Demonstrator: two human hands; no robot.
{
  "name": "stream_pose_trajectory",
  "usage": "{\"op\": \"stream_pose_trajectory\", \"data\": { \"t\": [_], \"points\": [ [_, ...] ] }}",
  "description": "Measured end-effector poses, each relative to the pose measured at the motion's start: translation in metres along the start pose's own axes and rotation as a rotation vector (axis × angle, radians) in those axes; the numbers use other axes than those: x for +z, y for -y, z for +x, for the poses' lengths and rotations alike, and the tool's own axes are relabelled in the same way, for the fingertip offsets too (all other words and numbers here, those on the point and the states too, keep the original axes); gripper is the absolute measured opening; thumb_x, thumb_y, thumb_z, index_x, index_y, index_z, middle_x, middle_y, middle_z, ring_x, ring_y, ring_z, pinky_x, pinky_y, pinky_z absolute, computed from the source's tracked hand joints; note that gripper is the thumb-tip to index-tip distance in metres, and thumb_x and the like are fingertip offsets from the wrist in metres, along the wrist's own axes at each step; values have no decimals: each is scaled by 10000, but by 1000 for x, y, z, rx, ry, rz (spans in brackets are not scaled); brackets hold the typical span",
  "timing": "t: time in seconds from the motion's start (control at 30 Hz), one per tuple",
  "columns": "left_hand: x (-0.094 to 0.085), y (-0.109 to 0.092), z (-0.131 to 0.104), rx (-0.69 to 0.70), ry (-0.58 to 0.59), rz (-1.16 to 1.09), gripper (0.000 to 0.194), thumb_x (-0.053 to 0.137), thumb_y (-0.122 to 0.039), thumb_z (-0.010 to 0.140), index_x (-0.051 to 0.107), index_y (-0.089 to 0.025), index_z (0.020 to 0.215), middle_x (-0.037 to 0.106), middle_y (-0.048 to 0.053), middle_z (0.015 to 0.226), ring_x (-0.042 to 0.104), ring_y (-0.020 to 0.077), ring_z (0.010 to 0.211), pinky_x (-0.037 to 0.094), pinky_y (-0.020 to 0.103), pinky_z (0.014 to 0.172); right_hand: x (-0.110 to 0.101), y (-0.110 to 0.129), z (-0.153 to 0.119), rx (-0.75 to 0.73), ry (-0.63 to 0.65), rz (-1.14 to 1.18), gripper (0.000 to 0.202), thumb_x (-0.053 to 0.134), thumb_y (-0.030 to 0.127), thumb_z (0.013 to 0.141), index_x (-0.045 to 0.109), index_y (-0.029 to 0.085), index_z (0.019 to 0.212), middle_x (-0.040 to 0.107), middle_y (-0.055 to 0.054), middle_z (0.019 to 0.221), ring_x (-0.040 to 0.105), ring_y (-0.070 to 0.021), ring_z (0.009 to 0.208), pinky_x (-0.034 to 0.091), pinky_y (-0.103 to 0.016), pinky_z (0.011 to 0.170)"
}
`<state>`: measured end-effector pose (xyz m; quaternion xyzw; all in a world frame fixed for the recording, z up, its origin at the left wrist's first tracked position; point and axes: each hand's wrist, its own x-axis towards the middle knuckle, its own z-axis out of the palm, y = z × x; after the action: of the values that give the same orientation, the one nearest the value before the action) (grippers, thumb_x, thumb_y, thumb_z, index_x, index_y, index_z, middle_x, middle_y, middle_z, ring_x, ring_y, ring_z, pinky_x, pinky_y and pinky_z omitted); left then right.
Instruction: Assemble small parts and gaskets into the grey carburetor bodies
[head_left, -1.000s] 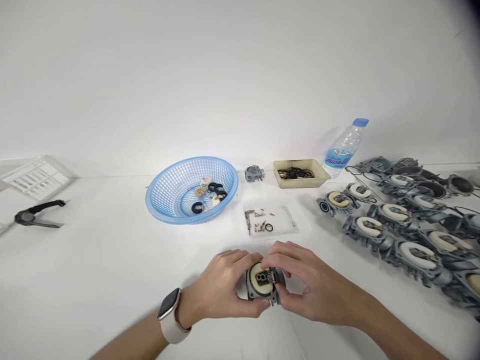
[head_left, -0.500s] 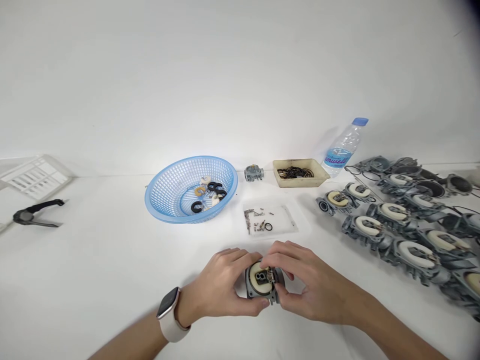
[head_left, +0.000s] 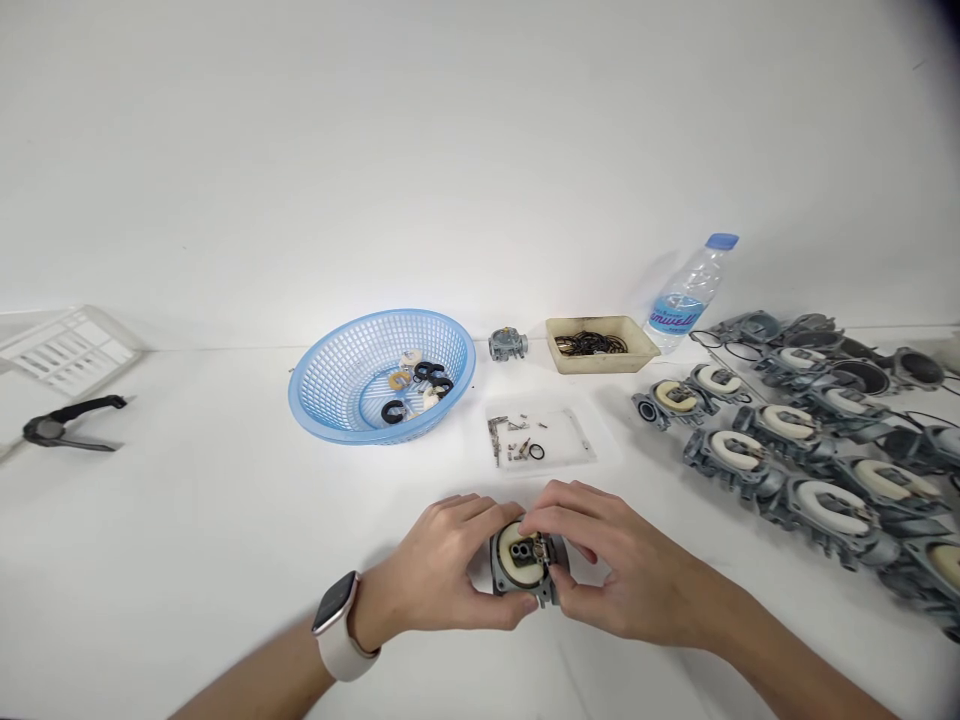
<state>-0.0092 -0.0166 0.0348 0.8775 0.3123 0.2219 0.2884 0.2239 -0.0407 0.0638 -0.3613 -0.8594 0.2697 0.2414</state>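
Low in the middle of the view, a grey metal carburetor [head_left: 497, 581] lies with its opened side up, a cream C-shaped float [head_left: 523, 573] seated in it. My left hand [head_left: 450, 565] wraps its left side, thumb at the near edge and fingers at the far edge. From the right, my right hand [head_left: 600, 560] bends over the carburetor, index finger and thumb closed on either end of the float's hinge. Any small pin between those fingertips is too hidden to make out.
Beyond my hands lies a clear bag [head_left: 555, 450] with small metal parts and an O-ring. Behind stand a blue basket [head_left: 330, 350] of floats, another carburetor [head_left: 508, 344], a tray [head_left: 600, 365] of black rings and a bottle [head_left: 679, 305]. Several carburetors [head_left: 780, 425] crowd the right; a black-handled tool [head_left: 71, 425] lies left.
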Motion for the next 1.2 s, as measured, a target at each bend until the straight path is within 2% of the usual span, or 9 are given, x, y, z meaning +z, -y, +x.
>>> {"op": "stream_pose_trajectory", "data": {
  "t": [1.2],
  "points": [
    [0,0,-2,-4,-1,27,496,811,-373,710,611,-230,1141,705,16,923,674,237,813,511,363,779,1,0,3,-37,29,-17,403,573,60,760,617,254,1110,585,-14,990,559,-161,809,450,-321,753]
  ]
}}
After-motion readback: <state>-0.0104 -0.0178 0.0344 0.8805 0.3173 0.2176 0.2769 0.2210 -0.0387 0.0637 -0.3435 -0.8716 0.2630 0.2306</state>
